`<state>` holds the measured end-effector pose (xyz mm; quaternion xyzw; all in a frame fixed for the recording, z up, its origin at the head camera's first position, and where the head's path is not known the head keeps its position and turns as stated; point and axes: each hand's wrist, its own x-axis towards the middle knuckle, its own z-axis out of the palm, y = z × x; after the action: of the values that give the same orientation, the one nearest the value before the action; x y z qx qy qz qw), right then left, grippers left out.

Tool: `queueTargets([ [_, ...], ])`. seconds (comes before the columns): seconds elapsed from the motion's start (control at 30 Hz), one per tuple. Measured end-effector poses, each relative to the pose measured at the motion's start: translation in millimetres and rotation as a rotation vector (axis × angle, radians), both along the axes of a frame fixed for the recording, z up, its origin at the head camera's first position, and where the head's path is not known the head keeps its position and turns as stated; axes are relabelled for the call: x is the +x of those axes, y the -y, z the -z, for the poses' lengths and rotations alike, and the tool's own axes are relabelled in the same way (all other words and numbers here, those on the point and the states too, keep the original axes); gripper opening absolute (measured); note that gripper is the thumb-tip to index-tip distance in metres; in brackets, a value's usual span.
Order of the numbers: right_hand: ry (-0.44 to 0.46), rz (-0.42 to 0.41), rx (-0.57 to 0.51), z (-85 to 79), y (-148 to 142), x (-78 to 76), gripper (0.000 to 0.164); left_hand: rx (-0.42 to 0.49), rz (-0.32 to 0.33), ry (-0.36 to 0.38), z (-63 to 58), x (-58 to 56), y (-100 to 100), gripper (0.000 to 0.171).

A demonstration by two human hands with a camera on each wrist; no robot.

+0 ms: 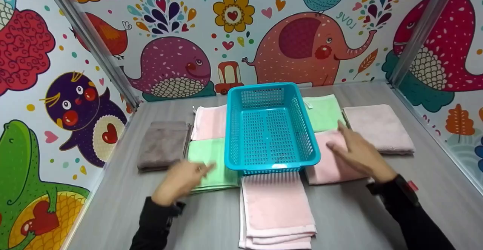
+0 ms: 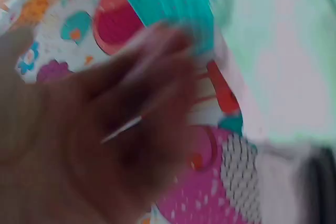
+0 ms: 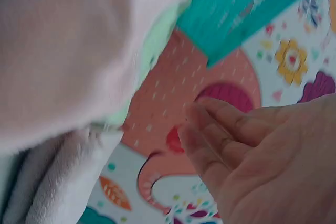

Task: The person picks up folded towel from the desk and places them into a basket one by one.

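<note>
A teal plastic basket [image 1: 267, 136] with mesh walls stands at the middle of the table with nothing inside. My left hand [image 1: 181, 182], blurred and holding nothing, is over the edge of a folded green towel [image 1: 215, 155], left of the basket. Its fingers are loosely bent in the left wrist view. To the basket's right, my right hand [image 1: 360, 155] hovers by a folded pink towel [image 1: 324, 167], thumb apart from fingers. The right wrist view shows that hand's palm [image 3: 283, 150] bare. In front of the basket lies a stack of pink towels [image 1: 277, 208].
A folded grey-brown towel [image 1: 164, 144] lies at the far left, a thick pale pink one [image 1: 379, 127] at the far right. Behind are another pink towel [image 1: 211, 121] and a green one [image 1: 326, 110]. Cartoon-printed walls [image 1: 234, 46] enclose the table's back and sides.
</note>
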<state>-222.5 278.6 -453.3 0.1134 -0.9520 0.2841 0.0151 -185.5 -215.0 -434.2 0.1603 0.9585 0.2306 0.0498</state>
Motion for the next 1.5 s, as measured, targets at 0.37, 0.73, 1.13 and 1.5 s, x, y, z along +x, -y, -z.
queueTargets([
  [0.37,0.157,-0.199,0.032,13.2,27.6,47.7,0.048,0.018,0.225,0.242,44.4,34.7,-60.9,0.054],
  [0.73,0.218,-0.373,-0.046,42.5,60.5,53.5,0.037,0.026,0.183,0.077,66.4,48.5,-94.4,0.051],
  [1.13,0.147,-0.403,-0.004,56.4,89.9,59.9,0.035,-0.008,0.219,-0.032,78.8,53.2,-106.1,0.039],
  [1.5,0.112,-0.421,-0.001,55.0,90.5,58.9,0.034,0.006,0.233,-0.020,76.2,51.1,-105.6,0.039],
])
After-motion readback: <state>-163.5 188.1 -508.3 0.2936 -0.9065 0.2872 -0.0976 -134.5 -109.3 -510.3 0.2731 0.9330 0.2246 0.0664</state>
